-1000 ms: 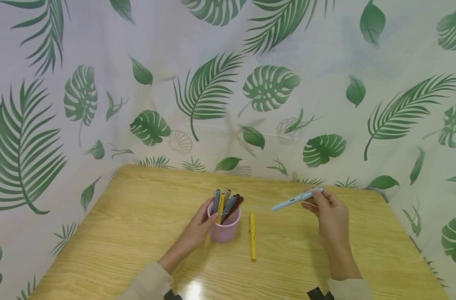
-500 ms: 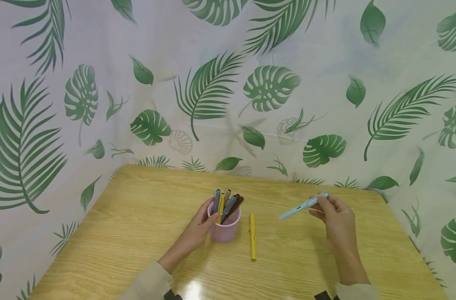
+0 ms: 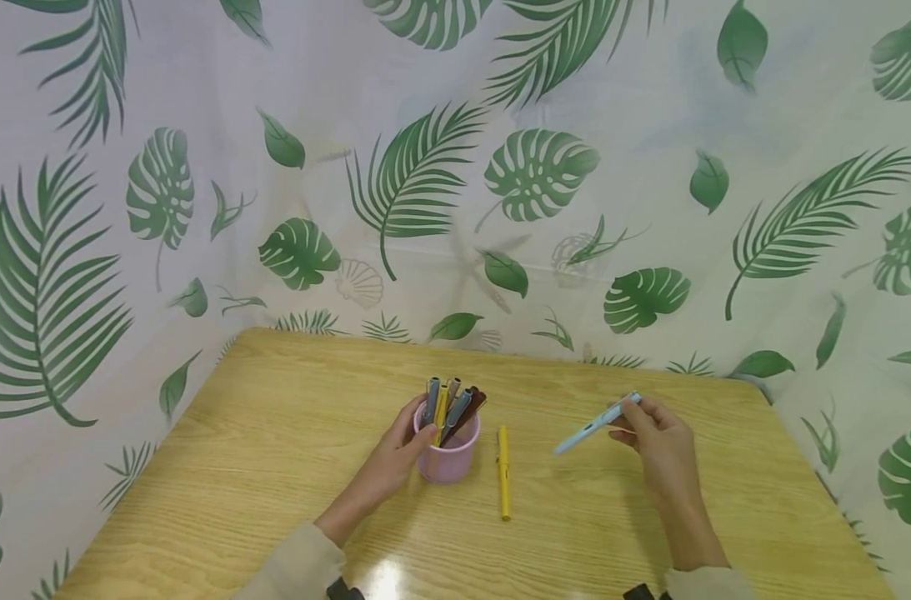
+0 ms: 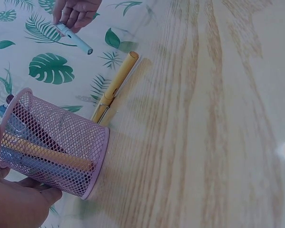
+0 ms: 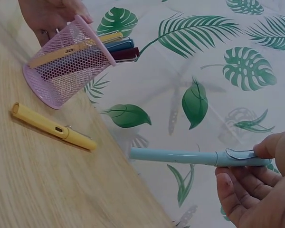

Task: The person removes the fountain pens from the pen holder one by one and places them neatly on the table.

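Closest to me are the two beige sleeves (image 3: 290, 567) at the bottom edge, and from them both hands go out over the wooden table (image 3: 237, 467). My left hand (image 3: 391, 462) holds the pink mesh cup (image 3: 447, 454); its fingers curl around the side of the cup and keep it standing on the table. In the cup I count several pens (image 3: 449, 404), grey, yellow, blue and dark red, with their caps up.

Just beside the cup, on its right, a yellow pen (image 3: 504, 473) lies flat on the table and nobody touches it. Further right, my right hand (image 3: 661, 446) pinches a light blue pen (image 3: 593, 425) by the cap end, thumb and fingers closed on it. This pen is in the air above the table, well apart from the cup, with its free end towards the cup.

As I judge it, most pens are already in the cup. The blue pen in my hand and the yellow one on the table are left.

Behind the table hangs a white curtain with green leaves (image 3: 455, 167).
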A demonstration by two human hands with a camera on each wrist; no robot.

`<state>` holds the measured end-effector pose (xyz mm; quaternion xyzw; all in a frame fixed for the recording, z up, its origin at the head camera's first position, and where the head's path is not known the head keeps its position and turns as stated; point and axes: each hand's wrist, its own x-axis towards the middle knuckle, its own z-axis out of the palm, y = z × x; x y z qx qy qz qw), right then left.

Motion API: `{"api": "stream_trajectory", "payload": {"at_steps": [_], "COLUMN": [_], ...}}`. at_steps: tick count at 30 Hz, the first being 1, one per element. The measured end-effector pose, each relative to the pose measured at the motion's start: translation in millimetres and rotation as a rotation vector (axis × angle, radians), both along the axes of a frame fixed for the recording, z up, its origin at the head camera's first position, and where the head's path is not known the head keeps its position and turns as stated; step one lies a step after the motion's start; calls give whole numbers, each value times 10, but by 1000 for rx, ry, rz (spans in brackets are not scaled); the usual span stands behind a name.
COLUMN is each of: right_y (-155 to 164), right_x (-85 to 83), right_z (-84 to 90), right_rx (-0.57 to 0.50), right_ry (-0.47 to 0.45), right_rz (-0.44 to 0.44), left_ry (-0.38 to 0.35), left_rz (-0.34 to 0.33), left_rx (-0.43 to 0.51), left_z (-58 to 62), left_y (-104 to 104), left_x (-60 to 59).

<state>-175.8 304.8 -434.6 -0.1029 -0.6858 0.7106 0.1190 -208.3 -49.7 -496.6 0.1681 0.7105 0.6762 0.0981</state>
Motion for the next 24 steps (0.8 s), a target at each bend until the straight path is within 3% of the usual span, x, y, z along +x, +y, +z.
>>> {"api": "stream_trajectory", "payload": {"at_steps": [18, 24], "right_y": [-120, -193], "right_x": [-91, -94], "right_z": [-239, -290], "right_rx": [91, 166], "right_ry": [-101, -137], "right_rz": [58, 101], "left_ry": [2, 3], "left_rz": [0, 1], "left_rx": [3, 5], "left_z": [4, 14], "left_y": [8, 7], "left_x": [3, 5]}}
